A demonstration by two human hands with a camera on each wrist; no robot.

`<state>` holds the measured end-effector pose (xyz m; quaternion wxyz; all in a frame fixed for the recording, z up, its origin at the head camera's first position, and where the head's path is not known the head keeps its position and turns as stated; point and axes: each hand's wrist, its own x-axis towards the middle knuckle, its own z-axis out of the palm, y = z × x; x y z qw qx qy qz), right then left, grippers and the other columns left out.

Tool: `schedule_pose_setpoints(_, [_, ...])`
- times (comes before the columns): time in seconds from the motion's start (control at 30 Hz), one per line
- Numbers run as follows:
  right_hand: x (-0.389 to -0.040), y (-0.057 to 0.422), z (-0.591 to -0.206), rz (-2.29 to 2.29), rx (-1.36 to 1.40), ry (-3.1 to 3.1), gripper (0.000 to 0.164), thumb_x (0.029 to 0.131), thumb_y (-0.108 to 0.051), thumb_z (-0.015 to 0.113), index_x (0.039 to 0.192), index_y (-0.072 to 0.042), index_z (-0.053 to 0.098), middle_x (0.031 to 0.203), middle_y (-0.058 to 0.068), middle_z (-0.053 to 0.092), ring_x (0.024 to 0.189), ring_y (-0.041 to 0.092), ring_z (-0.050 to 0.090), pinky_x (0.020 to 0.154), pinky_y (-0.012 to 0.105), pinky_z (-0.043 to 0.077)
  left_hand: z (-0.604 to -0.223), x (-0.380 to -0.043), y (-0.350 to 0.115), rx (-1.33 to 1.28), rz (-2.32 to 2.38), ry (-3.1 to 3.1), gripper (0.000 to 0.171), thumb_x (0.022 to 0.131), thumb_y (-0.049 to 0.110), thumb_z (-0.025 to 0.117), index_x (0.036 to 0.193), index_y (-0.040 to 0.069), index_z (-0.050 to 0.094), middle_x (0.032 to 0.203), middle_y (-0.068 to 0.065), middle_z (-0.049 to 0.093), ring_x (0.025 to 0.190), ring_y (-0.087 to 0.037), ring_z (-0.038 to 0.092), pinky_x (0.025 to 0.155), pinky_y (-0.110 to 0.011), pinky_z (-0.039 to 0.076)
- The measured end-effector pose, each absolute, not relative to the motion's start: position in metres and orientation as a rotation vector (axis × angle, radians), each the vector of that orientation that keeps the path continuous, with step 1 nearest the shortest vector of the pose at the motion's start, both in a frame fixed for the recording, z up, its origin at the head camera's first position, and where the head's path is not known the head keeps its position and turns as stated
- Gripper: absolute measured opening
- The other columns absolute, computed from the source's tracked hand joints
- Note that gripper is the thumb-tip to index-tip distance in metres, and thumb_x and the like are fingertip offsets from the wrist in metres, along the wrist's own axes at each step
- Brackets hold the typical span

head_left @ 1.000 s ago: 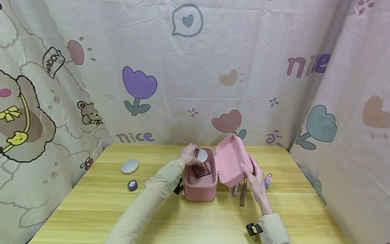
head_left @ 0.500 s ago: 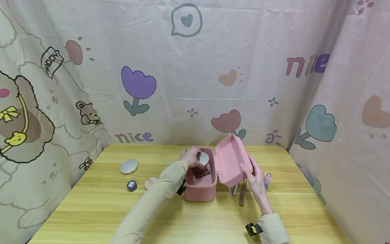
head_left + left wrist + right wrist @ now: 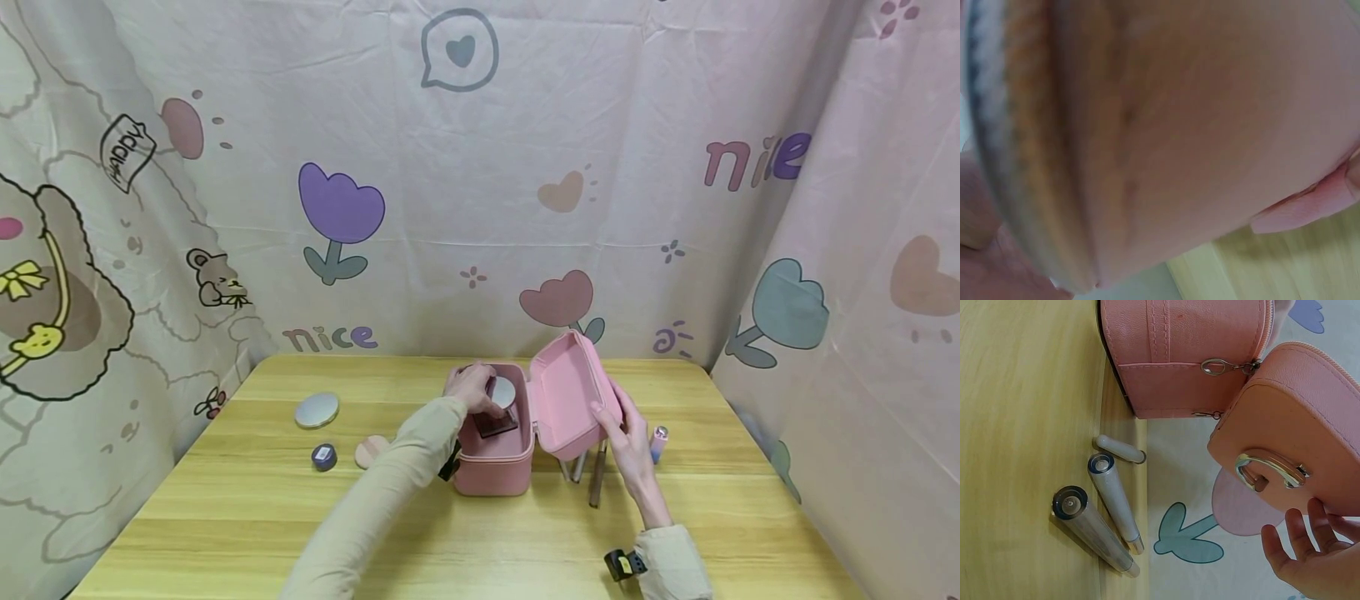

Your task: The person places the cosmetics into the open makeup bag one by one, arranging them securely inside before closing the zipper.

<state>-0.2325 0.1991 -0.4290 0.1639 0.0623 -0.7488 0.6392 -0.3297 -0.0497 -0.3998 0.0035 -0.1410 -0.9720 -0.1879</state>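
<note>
A pink makeup case [image 3: 493, 478] stands unzipped, its lid [image 3: 567, 396] swung out to the right. My left hand [image 3: 472, 390] reaches into it and grips a round, pale-topped thing [image 3: 502, 392] with a dark brown edge; its exact kind is unclear. Below that hand, a dark eyeshadow palette [image 3: 498, 423] lies in the case, partly covered. With thumb inside and fingers outside, my right hand [image 3: 632, 433] holds the lid; the right wrist view shows the lid's handle [image 3: 1272, 467] near the fingers. Blurred pink case wall [image 3: 1222, 137] fills most of the left wrist view.
Left of the case lie a round silver compact [image 3: 317, 410], a small dark jar [image 3: 324, 457] and a beige puff [image 3: 371, 451]. Several slim tubes [image 3: 1094, 531] rest under the lid. A pink-blue lipstick [image 3: 659, 444] stands at the right. A printed curtain [image 3: 450, 208] hangs behind the table.
My left hand has moved slightly right and lower into the case with the round thing, covering more of the palette. The beige puff has come into view. My right hand keeps the lid still.
</note>
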Motion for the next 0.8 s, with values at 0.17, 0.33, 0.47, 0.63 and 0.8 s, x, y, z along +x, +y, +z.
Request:
schedule_pose_setpoints(0.17, [-0.2324,0.1993,-0.4289,1.82,0.179,-2.136,0.06,0.1,-0.016,0.055,0.156,-0.005,0.035,0.15,0.028,0.046,0.103,-0.01,0.058,0.085,0.01,0.053,-0.3987,-0.3269,-0.0495,-0.453,-0.567,-3.037,0.048,0.065,0.023,0.093,0.099,0.003,0.066,0.095,-0.005,0.063,0.102,-0.025,0.06,0.114,-0.05,0.036])
schedule_pose_setpoints(0.33, [-0.2326,0.1996,-0.4291,1.817,0.182,-2.135,0.06,0.1,-0.016,0.055,0.155,-0.004,0.035,0.15,0.028,0.047,0.103,-0.01,0.058,0.084,0.01,0.053,-0.3987,-0.3259,-0.0484,-0.452,-0.538,-3.044,0.051,0.065,0.024,0.093,0.104,0.003,0.067,0.104,-0.007,0.067,0.107,-0.025,0.061,0.114,-0.048,0.036])
schedule_pose_setpoints(0.47, [-0.2328,0.1996,-0.4292,1.819,0.186,-2.131,0.06,0.1,-0.016,0.055,0.155,-0.004,0.035,0.15,0.028,0.047,0.103,-0.01,0.058,0.084,0.011,0.053,-0.3992,-0.3286,-0.0481,-0.422,-0.528,-3.047,0.067,0.068,0.028,0.093,0.124,0.005,0.065,0.125,-0.01,0.067,0.121,-0.027,0.061,0.117,-0.048,0.035])
schedule_pose_setpoints(0.63, [-0.233,0.1993,-0.4292,1.829,0.189,-2.122,0.06,0.1,-0.015,0.055,0.155,-0.004,0.035,0.15,0.028,0.047,0.103,-0.009,0.059,0.084,0.011,0.054,-0.4017,-0.3326,-0.0497,-0.398,-0.556,-3.041,0.072,0.07,0.027,0.092,0.132,0.005,0.061,0.129,-0.011,0.064,0.123,-0.029,0.061,0.118,-0.048,0.034])
schedule_pose_setpoints(0.8, [-0.2325,0.1982,-0.4287,1.844,0.183,-2.113,0.061,0.099,-0.014,0.056,0.155,-0.003,0.035,0.149,0.03,0.047,0.102,-0.008,0.06,0.083,0.011,0.053,-0.4055,-0.334,-0.0547,-0.423,-0.609,-3.002,0.073,0.073,0.027,0.091,0.135,0.005,0.06,0.133,-0.013,0.062,0.126,-0.03,0.059,0.119,-0.049,0.034])
